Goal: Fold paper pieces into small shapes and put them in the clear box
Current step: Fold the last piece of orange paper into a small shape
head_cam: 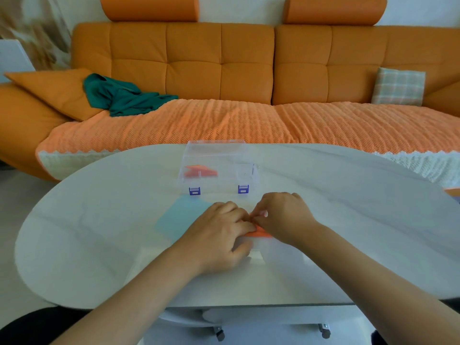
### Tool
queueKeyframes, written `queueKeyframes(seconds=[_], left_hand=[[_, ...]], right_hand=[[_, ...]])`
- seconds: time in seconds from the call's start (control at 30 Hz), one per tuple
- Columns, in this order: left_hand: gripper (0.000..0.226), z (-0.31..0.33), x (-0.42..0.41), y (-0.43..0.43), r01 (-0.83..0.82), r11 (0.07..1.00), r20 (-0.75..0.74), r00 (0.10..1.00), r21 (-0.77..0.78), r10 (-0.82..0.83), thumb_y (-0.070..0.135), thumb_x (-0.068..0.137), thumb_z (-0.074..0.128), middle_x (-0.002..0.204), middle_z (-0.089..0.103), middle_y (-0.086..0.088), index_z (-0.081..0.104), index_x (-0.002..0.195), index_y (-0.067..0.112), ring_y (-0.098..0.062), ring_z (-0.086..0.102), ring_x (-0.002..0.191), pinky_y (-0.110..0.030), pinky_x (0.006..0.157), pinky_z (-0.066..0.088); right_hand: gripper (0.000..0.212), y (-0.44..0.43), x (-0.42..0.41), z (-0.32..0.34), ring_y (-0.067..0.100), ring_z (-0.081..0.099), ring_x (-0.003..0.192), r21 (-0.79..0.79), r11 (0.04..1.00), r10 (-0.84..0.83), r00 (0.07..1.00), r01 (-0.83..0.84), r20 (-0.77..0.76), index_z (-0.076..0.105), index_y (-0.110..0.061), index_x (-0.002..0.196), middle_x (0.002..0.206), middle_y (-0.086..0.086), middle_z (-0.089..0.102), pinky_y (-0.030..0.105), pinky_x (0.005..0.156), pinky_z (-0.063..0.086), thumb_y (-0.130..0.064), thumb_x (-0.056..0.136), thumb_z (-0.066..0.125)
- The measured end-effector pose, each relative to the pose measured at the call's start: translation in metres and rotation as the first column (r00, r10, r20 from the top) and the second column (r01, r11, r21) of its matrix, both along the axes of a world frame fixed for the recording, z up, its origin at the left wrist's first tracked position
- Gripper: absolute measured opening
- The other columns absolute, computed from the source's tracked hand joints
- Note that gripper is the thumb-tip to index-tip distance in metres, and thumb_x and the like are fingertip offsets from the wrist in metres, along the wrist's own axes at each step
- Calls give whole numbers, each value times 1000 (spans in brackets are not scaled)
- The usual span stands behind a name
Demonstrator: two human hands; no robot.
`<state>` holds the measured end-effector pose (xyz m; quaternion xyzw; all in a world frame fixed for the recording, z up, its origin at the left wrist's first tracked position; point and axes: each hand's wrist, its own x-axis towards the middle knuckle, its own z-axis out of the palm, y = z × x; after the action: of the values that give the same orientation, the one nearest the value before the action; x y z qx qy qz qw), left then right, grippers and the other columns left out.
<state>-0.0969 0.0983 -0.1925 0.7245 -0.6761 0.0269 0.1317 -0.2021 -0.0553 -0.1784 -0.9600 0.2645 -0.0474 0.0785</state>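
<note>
A small orange paper piece (260,232) lies on the white oval table (99,232), mostly hidden under both hands. My left hand (219,232) presses flat on its left part with straight fingers. My right hand (283,215) pinches the paper's upper edge with curled fingertips. A light blue paper sheet (179,217) lies flat just left of my left hand. Behind the hands stands the clear box (219,155) with two blue latches, its lid raised. Folded orange shapes (199,171) sit in its left part.
An orange sofa (224,70) runs along the far side of the table, with a green cloth (119,95) at its left and a plaid cushion (398,87) at its right. The table's near edge is close to my body.
</note>
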Motion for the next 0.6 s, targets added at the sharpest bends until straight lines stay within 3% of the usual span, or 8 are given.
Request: queueKeyframes(seconds=[0.23, 0.33, 0.43, 0.6], left_hand=[[47, -3, -25, 12, 23, 1000, -11, 1000, 1, -23, 42, 90, 42, 124, 58, 10, 64, 125, 19, -11, 46, 112, -27, 101, 38], [49, -3, -29, 15, -20, 999, -62, 998, 25, 22, 43, 91, 41, 130, 54, 11, 57, 132, 22, -8, 44, 120, -27, 100, 43], [45, -3, -28, 10, -70, 997, -119, 990, 35, 73, 46, 91, 40, 124, 55, 10, 57, 127, 25, -6, 44, 118, -29, 98, 45], [49, -7, -27, -1, -132, 991, -37, 990, 26, 133, 52, 93, 34, 124, 55, 6, 57, 125, 23, -14, 47, 115, -33, 101, 42]], right_hand=[[18, -1, -6, 0, 13, 62, 89, 71, 997, -28, 999, 25, 41, 74, -39, 95, 97, -12, 71, 27, 85, 41, -39, 89, 57], [17, 0, -7, 1, 11, 62, 92, 102, 994, -31, 998, 26, 50, 74, -37, 97, 99, -14, 70, 25, 84, 41, -39, 89, 58], [16, 1, -8, 2, 10, 62, 90, 113, 993, -26, 998, 19, 62, 74, -37, 94, 97, -13, 71, 26, 84, 43, -40, 88, 60], [14, 2, -9, 5, 10, 61, 86, 150, 988, -30, 998, 21, 54, 74, -36, 91, 92, -13, 71, 25, 81, 41, -36, 88, 60]])
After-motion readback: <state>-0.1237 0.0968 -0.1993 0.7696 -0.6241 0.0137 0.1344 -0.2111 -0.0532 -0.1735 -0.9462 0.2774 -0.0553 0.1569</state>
